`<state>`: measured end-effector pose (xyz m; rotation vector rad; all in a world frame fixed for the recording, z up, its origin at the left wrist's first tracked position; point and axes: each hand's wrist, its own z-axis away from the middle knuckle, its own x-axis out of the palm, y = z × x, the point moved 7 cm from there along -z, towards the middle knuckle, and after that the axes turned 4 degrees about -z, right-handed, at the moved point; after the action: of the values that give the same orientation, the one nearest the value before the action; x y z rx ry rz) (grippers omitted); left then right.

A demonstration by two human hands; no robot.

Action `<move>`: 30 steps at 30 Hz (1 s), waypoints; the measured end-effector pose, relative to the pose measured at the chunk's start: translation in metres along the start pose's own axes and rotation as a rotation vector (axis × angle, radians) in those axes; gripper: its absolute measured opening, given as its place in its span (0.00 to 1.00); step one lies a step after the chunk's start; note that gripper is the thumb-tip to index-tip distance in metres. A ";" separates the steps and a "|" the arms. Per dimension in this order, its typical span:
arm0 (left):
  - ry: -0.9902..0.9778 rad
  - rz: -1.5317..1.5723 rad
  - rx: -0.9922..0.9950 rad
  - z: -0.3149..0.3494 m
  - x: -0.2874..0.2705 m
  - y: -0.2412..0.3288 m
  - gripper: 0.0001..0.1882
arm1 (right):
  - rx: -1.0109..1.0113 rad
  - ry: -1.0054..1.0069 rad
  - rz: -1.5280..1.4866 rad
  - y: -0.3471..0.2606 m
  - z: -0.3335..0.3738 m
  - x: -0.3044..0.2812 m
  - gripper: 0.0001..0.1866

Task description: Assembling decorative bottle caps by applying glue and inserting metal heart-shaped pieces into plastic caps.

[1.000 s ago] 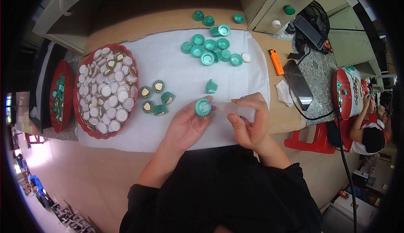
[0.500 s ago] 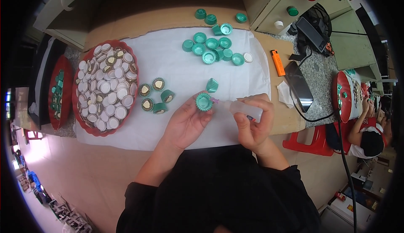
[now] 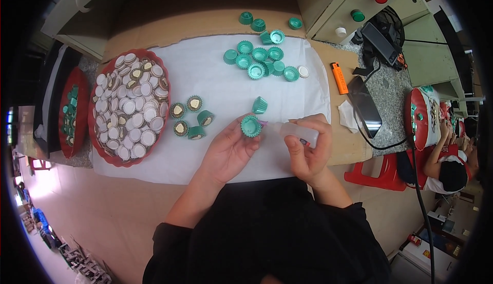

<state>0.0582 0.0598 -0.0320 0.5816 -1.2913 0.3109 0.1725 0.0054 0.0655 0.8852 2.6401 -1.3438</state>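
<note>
My left hand (image 3: 226, 153) holds a green fluted cup (image 3: 251, 126) by its edge, its open mouth facing up toward me. In my right hand (image 3: 314, 153) is a translucent squeeze bottle (image 3: 298, 133) lying sideways. Its purple tip (image 3: 263, 123) meets the right side of the cup's rim; whether anything comes out is too small to tell. Just beyond the held cup, a loose green cup (image 3: 260, 105) lies tipped on the white sheet (image 3: 205, 68). To the left sit several green cups with cream heart-shaped centres (image 3: 181, 128), two of them tipped over.
A red scalloped tray (image 3: 153, 56) full of white discs stands at left. More green cups (image 3: 256, 71) cluster at the back, beside one white disc (image 3: 304, 72). At right lie an orange lighter (image 3: 339, 77), a black phone (image 3: 365, 107) with a cable, and a crumpled tissue (image 3: 348, 115).
The held cup and my left hand have shifted very slightly right and nearer. The bottle stays at the rim, and the view has moved a touch.
</note>
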 end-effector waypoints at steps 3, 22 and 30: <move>0.007 0.032 0.007 -0.002 -0.006 -0.004 0.20 | 0.311 0.174 -0.469 0.020 0.009 -0.010 0.15; -0.032 -0.035 0.005 -0.003 -0.005 -0.006 0.19 | 0.819 0.160 -0.055 0.097 -0.020 -0.067 0.06; -0.017 -0.040 0.013 0.003 -0.003 -0.004 0.17 | 0.703 -0.140 0.484 0.126 -0.057 -0.055 0.15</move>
<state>0.0567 0.0555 -0.0352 0.6214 -1.2932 0.2813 0.2943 0.0805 0.0246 1.3093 1.6649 -2.0837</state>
